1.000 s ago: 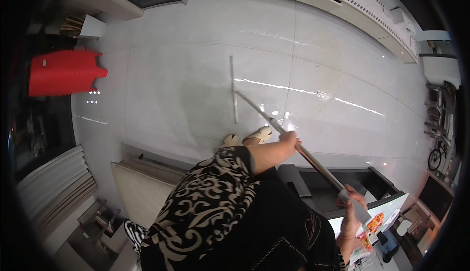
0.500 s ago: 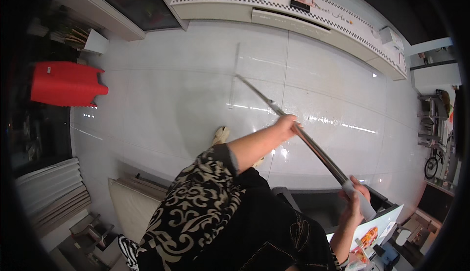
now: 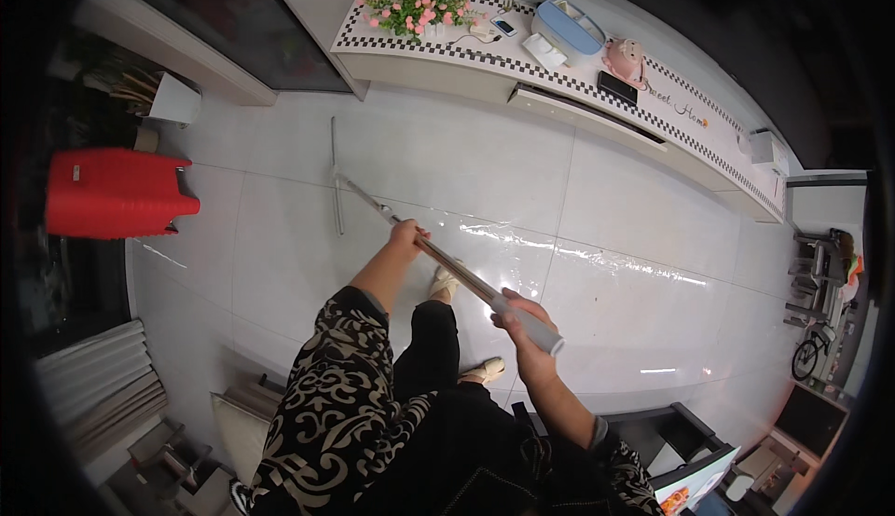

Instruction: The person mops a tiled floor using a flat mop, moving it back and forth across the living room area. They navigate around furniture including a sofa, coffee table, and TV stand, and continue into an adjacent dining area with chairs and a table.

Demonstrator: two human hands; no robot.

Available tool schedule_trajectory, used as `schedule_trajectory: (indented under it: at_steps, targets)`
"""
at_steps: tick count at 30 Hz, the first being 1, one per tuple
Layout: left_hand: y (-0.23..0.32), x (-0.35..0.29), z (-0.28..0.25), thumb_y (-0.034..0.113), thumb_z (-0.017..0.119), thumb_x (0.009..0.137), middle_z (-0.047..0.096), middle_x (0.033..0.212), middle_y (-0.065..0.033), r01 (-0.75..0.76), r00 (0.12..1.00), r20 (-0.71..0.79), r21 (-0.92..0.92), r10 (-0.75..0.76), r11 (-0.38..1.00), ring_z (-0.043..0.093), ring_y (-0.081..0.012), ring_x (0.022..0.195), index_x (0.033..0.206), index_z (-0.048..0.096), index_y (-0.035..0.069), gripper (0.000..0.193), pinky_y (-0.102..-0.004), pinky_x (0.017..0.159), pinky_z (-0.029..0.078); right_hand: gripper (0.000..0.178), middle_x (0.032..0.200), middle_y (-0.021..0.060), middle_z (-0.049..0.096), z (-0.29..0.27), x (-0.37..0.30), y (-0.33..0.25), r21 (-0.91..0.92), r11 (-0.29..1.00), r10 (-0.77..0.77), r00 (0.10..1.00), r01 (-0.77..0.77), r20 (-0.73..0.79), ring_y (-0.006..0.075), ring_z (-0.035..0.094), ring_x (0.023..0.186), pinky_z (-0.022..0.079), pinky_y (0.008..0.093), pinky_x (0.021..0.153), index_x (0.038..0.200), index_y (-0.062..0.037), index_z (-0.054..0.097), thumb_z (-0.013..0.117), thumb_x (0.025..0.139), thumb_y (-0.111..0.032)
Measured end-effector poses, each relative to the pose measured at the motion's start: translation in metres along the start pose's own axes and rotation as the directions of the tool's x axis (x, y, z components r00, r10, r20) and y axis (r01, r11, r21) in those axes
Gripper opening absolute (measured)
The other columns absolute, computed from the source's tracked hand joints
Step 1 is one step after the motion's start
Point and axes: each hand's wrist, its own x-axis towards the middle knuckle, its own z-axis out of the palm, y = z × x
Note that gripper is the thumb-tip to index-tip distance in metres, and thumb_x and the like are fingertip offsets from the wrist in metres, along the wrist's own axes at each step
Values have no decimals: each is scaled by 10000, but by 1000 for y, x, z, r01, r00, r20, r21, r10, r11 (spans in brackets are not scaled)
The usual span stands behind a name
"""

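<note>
A floor squeegee with a long metal pole [image 3: 459,272] slants across in front of me. Its thin straight blade [image 3: 338,204] lies along the pale tiled floor [image 3: 280,264] at the far left. My left hand [image 3: 407,235] is wrapped round the middle of the pole, with that arm stretched forward. Farther back, my right hand [image 3: 524,322] grips the grey handle at the pole's near end. Both my feet, in light shoes [image 3: 484,370], stand on the floor below the pole.
A long low cabinet [image 3: 447,82] runs along the far side, bearing pink flowers [image 3: 419,5], a blue-and-white container [image 3: 569,27] and a phone. On the left stands a red plastic stool [image 3: 121,194]. A dark-framed table [image 3: 671,423] is close at my lower right.
The squeegee has swung left, its blade sliding across the floor toward the red stool. Both hands have moved left with it, and my view has tilted up toward the cabinet.
</note>
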Motion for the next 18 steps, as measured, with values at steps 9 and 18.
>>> schedule_trajectory:
  at_steps: [9,18]
  targets:
    - [-139,-76,188,18,471,758,515,647,-173,213,964,120,187,-238,959,563,-290,546,774,476,-45,66,-426,573,559,282,1208,227,536,-62,-58,-110,-137,989,-117,821,48,-559,232,620,892,548,326,784,1084,-5,524,606,879,-181]
    - [-167,-146,260,36,494,801,491,741,-139,388,837,333,199,-435,900,553,-234,600,827,448,-16,74,-413,595,584,343,1155,241,554,-64,-88,-169,-406,906,-356,729,117,-584,214,615,760,528,314,697,991,-7,545,681,816,-269]
